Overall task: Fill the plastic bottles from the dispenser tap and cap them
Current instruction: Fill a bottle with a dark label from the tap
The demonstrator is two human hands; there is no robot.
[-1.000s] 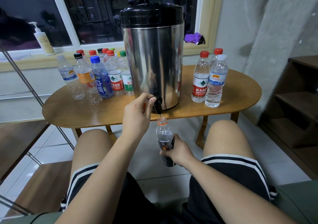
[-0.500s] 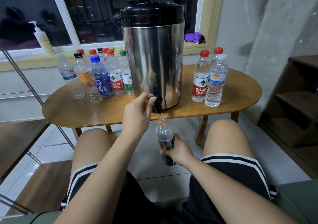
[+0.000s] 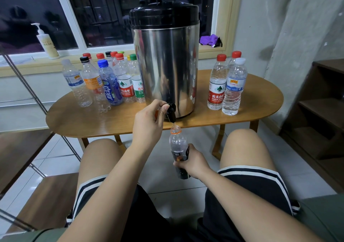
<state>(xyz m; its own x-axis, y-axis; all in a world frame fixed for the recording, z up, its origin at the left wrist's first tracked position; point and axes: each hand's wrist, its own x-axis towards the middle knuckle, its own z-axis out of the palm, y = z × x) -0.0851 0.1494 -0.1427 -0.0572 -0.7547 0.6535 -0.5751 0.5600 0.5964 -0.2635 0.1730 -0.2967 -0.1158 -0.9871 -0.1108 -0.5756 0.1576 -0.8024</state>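
Wooden table (image 3: 93, 122) bearing a steel dispenser (image 3: 165, 65): the left hand (image 3: 149, 122) curls its fingers round the tap (image 3: 171, 111), the right hand (image 3: 193, 163) grips the open bottle (image 3: 177, 143) just below the spout, where a centred, upright mouth should prevent spilling.

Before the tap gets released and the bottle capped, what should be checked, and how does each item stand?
1. Bottle mouth under tap: ok, directly below.
2. Right hand grip: ok, wrapped round the bottle's label.
3. Left hand on tap: ok, pinching the lever.
4. Fill level: cannot tell; the dark label hides it.
5. Cap ready: cannot tell; an orange bit shows inside the left hand.
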